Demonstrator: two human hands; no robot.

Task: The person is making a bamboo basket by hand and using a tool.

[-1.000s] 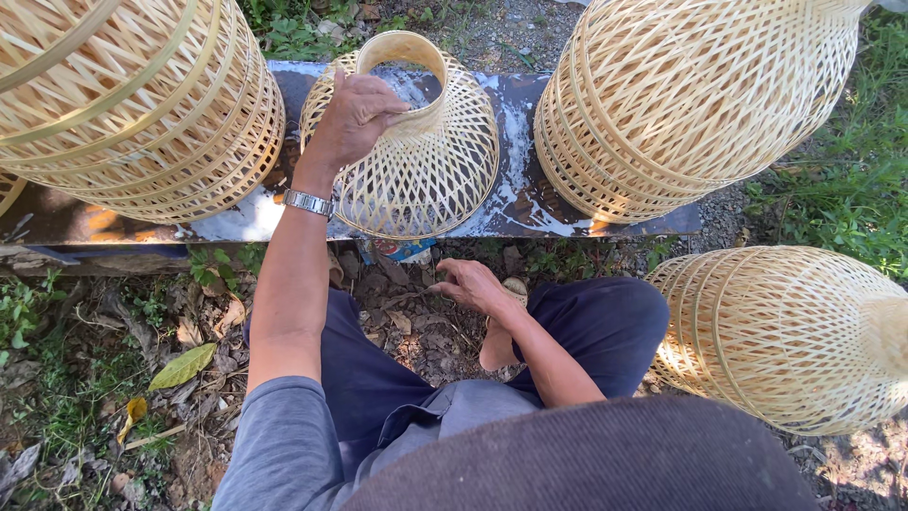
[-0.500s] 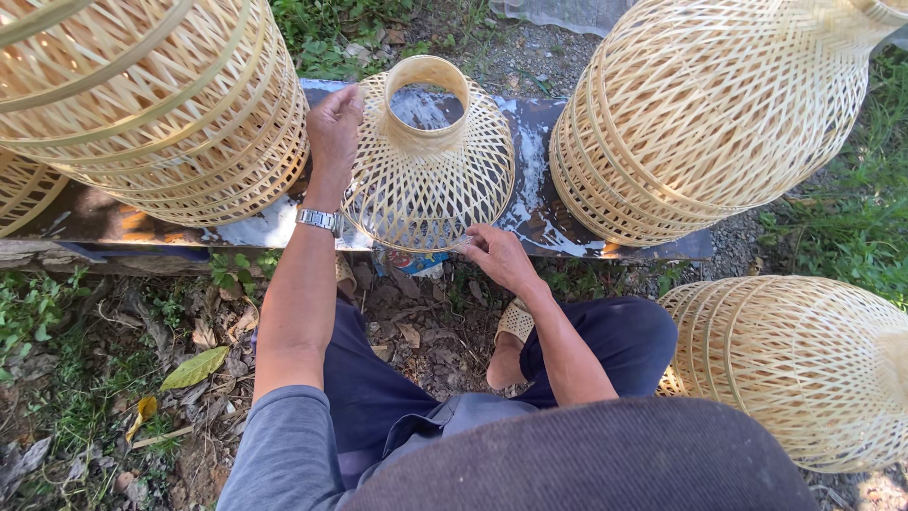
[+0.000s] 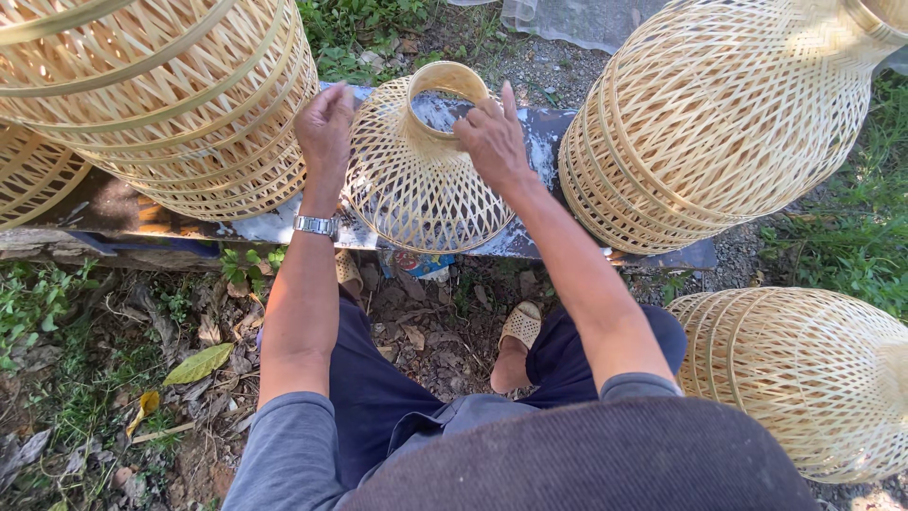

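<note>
A small woven bamboo basket (image 3: 416,185), dome-shaped with a round open neck on top, stands on a low paint-stained board (image 3: 544,142) in front of me. My left hand (image 3: 324,132) grips its left side near the neck; a metal watch is on that wrist. My right hand (image 3: 492,137) rests on the right rim of the neck, fingers curled over it and the forefinger pointing up. Both hands touch the basket.
Big woven bamboo baskets stand on the board at the left (image 3: 161,95) and right (image 3: 728,114), and a third lies on the ground at lower right (image 3: 804,378). My knees and sandalled foot (image 3: 520,326) are below the board. Dirt, dry leaves and grass lie around.
My right hand has risen from near my knee to the basket's neck. My left hand has shifted from the neck down to the basket's left side.
</note>
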